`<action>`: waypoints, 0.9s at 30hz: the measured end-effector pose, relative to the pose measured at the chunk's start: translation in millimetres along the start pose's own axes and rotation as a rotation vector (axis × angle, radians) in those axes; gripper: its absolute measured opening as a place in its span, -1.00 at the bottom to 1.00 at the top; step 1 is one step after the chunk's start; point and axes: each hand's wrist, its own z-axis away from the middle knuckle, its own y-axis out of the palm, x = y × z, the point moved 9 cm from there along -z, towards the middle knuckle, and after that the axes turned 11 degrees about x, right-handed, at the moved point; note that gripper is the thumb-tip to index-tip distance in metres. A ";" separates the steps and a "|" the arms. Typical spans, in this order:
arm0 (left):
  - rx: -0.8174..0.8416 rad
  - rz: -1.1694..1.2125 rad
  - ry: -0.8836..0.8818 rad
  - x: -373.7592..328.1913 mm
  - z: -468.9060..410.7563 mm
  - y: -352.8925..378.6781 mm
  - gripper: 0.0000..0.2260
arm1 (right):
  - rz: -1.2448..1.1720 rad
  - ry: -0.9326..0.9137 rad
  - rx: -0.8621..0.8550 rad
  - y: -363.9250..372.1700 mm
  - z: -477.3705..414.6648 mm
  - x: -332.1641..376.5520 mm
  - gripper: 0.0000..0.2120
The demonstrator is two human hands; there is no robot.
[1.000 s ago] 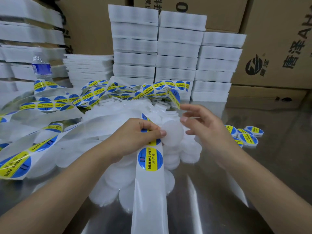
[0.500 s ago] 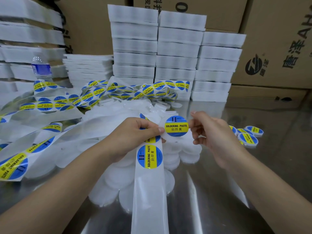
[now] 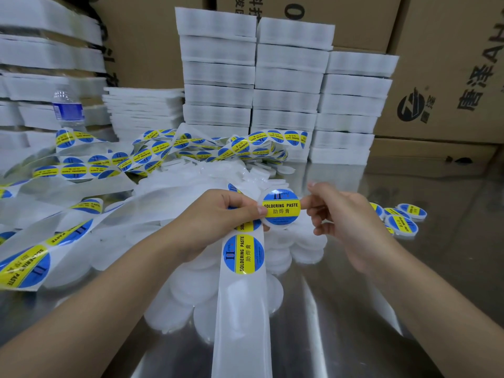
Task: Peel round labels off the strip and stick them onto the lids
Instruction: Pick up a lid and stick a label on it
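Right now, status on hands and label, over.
Left hand grips strip, thumb at lid edge. Right hand pinches lid. Label seated on lid. Nothing blocking.

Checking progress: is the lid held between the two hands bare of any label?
No, a blue-and-yellow label covers the lid between the left hand and right hand.

I see table (image 3: 341, 309) centre: pile of lids (image 3: 180, 301), strip (image 3: 241, 323) lying over it from the near edge up to left hand (image 3: 218, 216) | one lid (image 3: 281, 208) between left hand and right hand (image 3: 343, 216) | finished lids (image 3: 402, 223) on the table, right | tangled strips (image 3: 152, 156) left and behind the pile | bottle (image 3: 67, 110) back left | stacked packs (image 3: 286, 102) behind, boxes (image 3: 450, 64) behind those
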 end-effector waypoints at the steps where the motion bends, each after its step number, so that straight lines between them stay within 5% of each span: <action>1: 0.002 0.000 -0.001 0.2 0.0 0.2 -0.85 | 0.003 0.002 -0.003 0.0 -0.3 -0.1 -0.60; 13: -0.009 -0.017 -0.015 2.7 -1.8 -1.3 -0.87 | 0.087 0.003 -0.011 -1.0 0.3 -0.7 -0.64; 27: -0.023 -0.041 0.008 -3.1 1.5 0.1 -0.79 | 0.146 -0.170 -0.212 -12.3 7.3 8.0 -0.63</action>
